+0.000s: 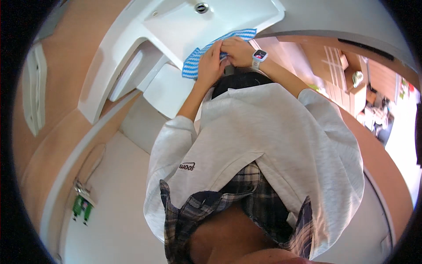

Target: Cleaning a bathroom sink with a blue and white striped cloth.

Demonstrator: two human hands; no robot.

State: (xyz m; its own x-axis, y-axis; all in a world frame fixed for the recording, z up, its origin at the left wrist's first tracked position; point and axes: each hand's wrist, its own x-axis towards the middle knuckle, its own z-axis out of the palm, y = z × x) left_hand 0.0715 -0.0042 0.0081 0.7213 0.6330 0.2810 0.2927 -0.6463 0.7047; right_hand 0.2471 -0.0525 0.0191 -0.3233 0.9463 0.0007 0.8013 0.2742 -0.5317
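Observation:
A blue-and-white striped cloth lies over the front rim of the white washbasin, one end reaching up to the right along the edge. My left hand is on its middle, fingers bent down onto the fabric. Right beside it and touching it, my right hand curls over the cloth, a light-banded watch on that wrist. Both hands appear to grip the cloth, though their fingertips are partly hidden. A drain shows in the basin's floor.
Below the basin, to the left, is a white lid like a toilet's. Green bottle-like items sit by a hose fitting at the lower left wall. A white panel is on the left wall. Through an opening at right, wooden shelving shows.

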